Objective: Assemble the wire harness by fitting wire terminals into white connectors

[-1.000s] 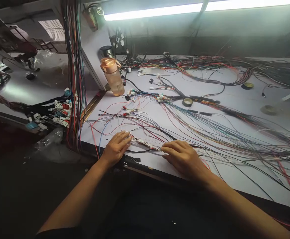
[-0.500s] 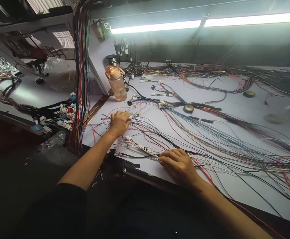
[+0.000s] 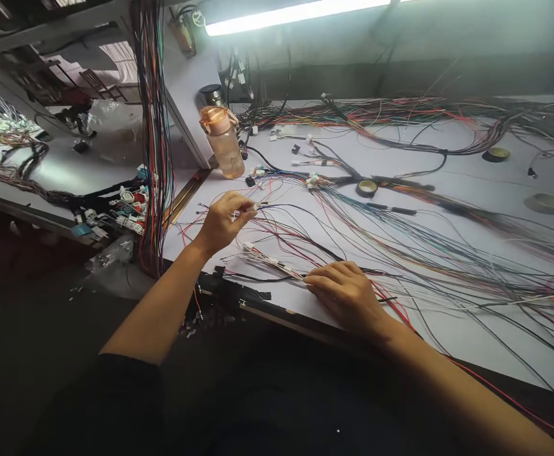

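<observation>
My left hand (image 3: 223, 220) is closed in a pinch on the end of a thin dark-blue wire (image 3: 286, 206), just above the white tabletop. Small terminals show at its fingertips, too small to make out fully. My right hand (image 3: 346, 292) rests low over the near edge of the table, its fingers closed round a bundle of thin pale wires (image 3: 292, 272). White connectors (image 3: 271, 260) sit along that bundle to the left of the hand. Loose red wires (image 3: 283, 237) lie between the two hands.
An orange-capped water bottle (image 3: 223, 142) stands behind my left hand. Tape rolls (image 3: 366, 188) lie among taped harness branches (image 3: 347, 170). A thick bunch of wires (image 3: 151, 126) hangs at the left, near a pile of connectors (image 3: 132, 206). A tube light (image 3: 295, 16) is overhead.
My left hand has lifted slightly off the tabletop wires and now pinches a wire end. My right hand stays on the pale bundle. The camera view has tilted down a little.
</observation>
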`<action>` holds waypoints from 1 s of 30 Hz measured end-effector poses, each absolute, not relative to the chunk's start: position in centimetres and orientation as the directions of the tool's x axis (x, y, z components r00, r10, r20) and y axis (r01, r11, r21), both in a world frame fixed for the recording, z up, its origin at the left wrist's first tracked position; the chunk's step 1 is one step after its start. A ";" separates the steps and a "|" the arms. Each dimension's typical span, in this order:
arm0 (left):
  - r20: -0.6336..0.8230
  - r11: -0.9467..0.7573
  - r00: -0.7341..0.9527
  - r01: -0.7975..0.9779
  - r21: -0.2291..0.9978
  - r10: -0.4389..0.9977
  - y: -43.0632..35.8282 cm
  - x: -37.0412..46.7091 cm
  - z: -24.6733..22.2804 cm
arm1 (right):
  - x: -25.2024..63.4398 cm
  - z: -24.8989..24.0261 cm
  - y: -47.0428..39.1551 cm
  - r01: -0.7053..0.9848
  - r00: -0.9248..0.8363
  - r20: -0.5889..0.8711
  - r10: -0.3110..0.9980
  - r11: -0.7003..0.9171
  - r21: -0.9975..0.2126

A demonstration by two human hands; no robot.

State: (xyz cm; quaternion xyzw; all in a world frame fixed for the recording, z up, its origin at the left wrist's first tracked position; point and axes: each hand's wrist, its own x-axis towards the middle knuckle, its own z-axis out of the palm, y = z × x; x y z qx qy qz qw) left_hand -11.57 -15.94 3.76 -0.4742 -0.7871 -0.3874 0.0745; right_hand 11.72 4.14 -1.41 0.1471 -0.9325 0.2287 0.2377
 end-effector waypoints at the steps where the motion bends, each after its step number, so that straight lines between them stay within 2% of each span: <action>1: 0.492 0.239 -0.561 0.785 0.572 0.666 -16.3 -10.6 3.7 | 11.7 -1.3 4.0 -0.371 -0.849 0.504 -0.158 0.858 -0.355; 8: 0.429 0.159 -0.785 0.542 0.825 0.448 -19.0 -3.1 -0.1 | 10.7 -0.8 3.1 -0.294 -0.873 0.478 -0.094 0.884 -0.363; 13: 0.246 0.132 -0.913 0.301 0.944 0.326 -19.5 -1.0 -2.1 | 9.1 -1.0 1.7 -0.257 -0.866 0.493 -0.085 0.921 -0.293; 16: 0.205 0.062 -0.952 0.224 0.973 0.226 -19.4 -1.7 -2.6 | 8.6 -1.3 0.8 -0.203 -0.877 0.474 -0.074 0.953 -0.226; 20: 0.199 0.007 -0.973 0.201 0.979 0.114 -19.4 -3.1 -3.3 | 8.6 -1.7 0.0 -0.184 -0.891 0.449 -0.074 0.961 -0.206; 24: 0.169 -0.031 -0.978 0.166 0.986 0.124 -19.5 -3.3 -3.6 | 8.4 -1.7 -0.4 -0.174 -0.903 0.423 -0.076 0.965 -0.197; 30: 0.124 -0.015 -0.963 0.124 0.992 0.239 -19.7 -2.5 -3.0 | 6.8 -1.2 -1.5 -0.187 -0.900 0.423 -0.106 0.970 -0.156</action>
